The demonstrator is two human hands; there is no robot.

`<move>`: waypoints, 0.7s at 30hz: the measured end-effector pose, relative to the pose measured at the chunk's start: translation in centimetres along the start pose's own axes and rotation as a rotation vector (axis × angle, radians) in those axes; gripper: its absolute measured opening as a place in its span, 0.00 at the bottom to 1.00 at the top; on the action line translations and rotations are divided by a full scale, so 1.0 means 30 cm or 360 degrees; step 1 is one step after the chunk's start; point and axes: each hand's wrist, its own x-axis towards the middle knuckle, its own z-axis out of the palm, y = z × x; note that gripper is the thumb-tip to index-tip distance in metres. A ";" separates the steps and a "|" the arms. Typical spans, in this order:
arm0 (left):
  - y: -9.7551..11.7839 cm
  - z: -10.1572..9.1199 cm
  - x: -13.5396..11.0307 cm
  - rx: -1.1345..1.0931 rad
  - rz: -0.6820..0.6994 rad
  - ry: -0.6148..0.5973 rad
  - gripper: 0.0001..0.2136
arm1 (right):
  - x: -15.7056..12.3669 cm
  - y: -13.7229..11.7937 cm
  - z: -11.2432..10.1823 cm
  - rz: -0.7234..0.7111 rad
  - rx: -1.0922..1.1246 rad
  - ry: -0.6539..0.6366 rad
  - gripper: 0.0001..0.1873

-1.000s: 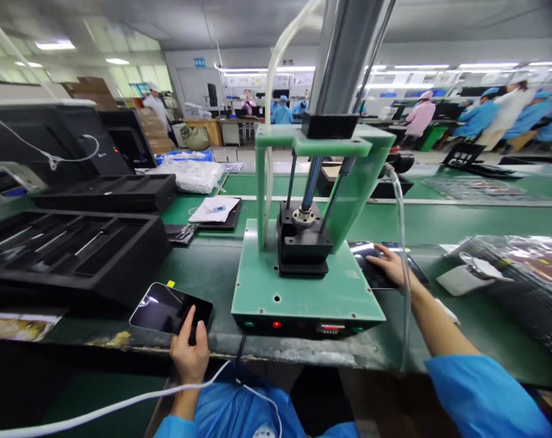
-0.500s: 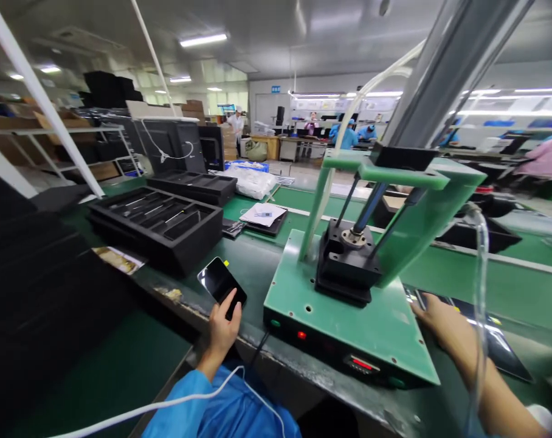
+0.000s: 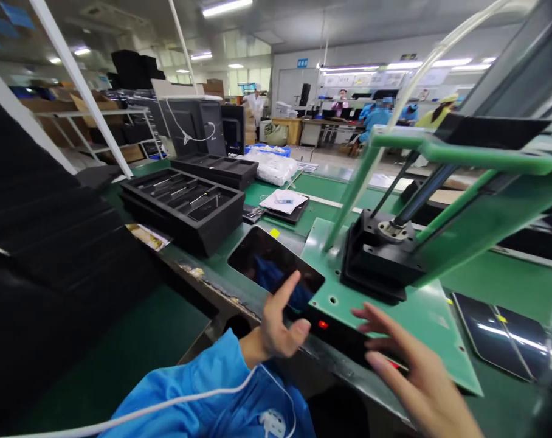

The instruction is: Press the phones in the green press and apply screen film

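My left hand [image 3: 278, 325] grips the near edge of a dark glossy screen panel [image 3: 269, 261], index finger stretched over its face and thumb out to the side. The panel is tilted above the bench edge, its right end next to the green base plate [image 3: 394, 316] of a press fixture. On that plate sits the press's black block [image 3: 376, 261], with a red light [image 3: 322, 324] on the front. My right hand [image 3: 408, 371] hovers before the press's front edge, fingers spread, holding nothing.
More dark panels [image 3: 499, 334] lie on the green belt right of the press. Black foam trays [image 3: 185, 204] stand on the left, with a white sheet on a dark pad [image 3: 285, 201] and a white bag [image 3: 271, 164] behind. People in blue coats work far back.
My left hand has lifted the dark panel up and right toward the press. My right hand has left the panel on the right and come in front of the press, open. The view turned left.
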 end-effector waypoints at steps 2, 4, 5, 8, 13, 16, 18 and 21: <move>0.037 0.067 0.004 -0.0146 0.0190 -0.0171 0.37 | 0.064 -0.047 0.094 0.0056 0.0443 -0.0034 0.28; 0.062 0.110 0.009 -0.0213 0.0280 -0.0298 0.39 | 0.117 -0.067 0.149 0.0168 0.0862 0.0068 0.22; 0.069 0.121 0.017 -0.0225 0.0292 -0.0313 0.40 | 0.131 -0.065 0.157 0.0224 0.1017 0.0135 0.19; 0.064 0.108 0.083 -0.0308 0.0033 -0.0122 0.44 | 0.137 -0.022 0.106 0.0320 0.1080 0.0268 0.16; -0.020 0.055 0.270 -0.0622 -0.0636 -0.0350 0.27 | 0.121 0.080 -0.067 0.0240 0.0422 0.0397 0.16; -0.069 0.066 0.309 -0.0723 -0.0803 -0.0685 0.15 | 0.116 0.096 -0.105 0.0306 0.0352 0.0361 0.13; -0.083 0.074 0.300 -0.0794 -0.0855 -0.0741 0.14 | 0.109 0.090 -0.103 0.0389 0.0469 0.0349 0.13; -0.083 0.069 0.285 -0.0857 -0.0798 -0.0745 0.09 | 0.103 0.084 -0.094 0.0455 0.0700 0.0345 0.12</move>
